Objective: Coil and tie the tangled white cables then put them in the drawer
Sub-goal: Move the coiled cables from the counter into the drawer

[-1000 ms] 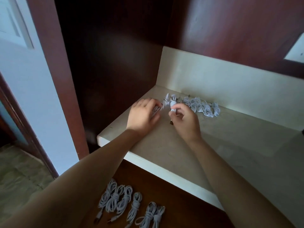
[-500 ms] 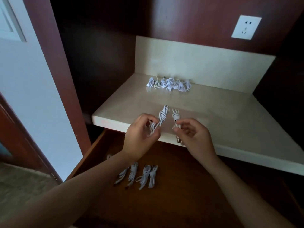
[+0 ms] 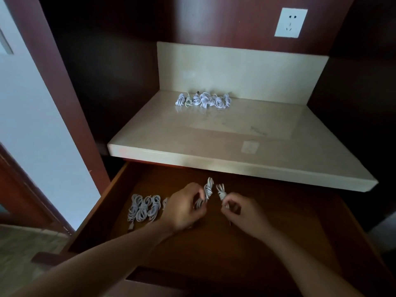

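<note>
**Beige stone counter [image 3: 214, 146] over an open wood drawer [image 3: 100, 211]**

Counter sits in a dark red-brown wood alcove. Matching backsplash [image 3: 235, 69] behind it, white socket [image 3: 290, 22] on the panel above, pale wall [image 3: 32, 125] at left.

Counter row [image 3: 203, 100]: tied white cable coils side by side at the back, near the backsplash.

Drawer coils [image 3: 144, 207]: tied bundles lying at the drawer's left (three plain, a fourth half hidden by the hand).

Left hand [image 3: 184, 209] is over the drawer, fingers curled, gripping the left coil [image 3: 208, 189]. Right hand [image 3: 246, 213] pinches the right coil [image 3: 220, 191] between thumb and fingertips. The two coils are just beside each other; contact with the drawer floor cannot be told.
</note>
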Tool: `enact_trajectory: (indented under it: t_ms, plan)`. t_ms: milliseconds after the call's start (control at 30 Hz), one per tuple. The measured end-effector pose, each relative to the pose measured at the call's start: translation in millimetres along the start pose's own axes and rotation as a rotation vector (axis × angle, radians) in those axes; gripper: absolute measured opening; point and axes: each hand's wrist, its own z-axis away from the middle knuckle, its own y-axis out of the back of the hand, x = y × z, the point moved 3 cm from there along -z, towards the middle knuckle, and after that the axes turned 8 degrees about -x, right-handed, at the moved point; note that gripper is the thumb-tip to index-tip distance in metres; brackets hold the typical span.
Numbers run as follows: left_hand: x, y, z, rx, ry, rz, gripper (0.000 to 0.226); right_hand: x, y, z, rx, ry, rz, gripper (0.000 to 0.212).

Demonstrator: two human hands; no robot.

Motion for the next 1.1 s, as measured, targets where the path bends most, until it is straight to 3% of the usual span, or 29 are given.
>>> enact_trajectory:
  t_ms: [167,300,567,833,1100]
  plan:
    - [-13,-25,-8,-0.133,0.270,-0.100,0.018,21,-22,0,-0.196,-0.176,-0.031,0.014]
    - [-13,-42,-13,-0.189,0.365,-0.148,0.018,26,-30,2,-0.287,-0.235,-0.006,0.021]
    - [-16,-52,-10,-0.280,0.278,-0.450,0.031,34,-31,5,-0.354,-0.284,-0.007,0.040]
    - [-16,-47,-7,-0.259,0.269,-0.542,0.040,32,-37,9,-0.460,-0.318,0.048,0.055]
    - [-11,-47,-5,-0.402,0.259,-0.625,0.028,36,-37,13,-0.578,-0.351,0.080,0.061]
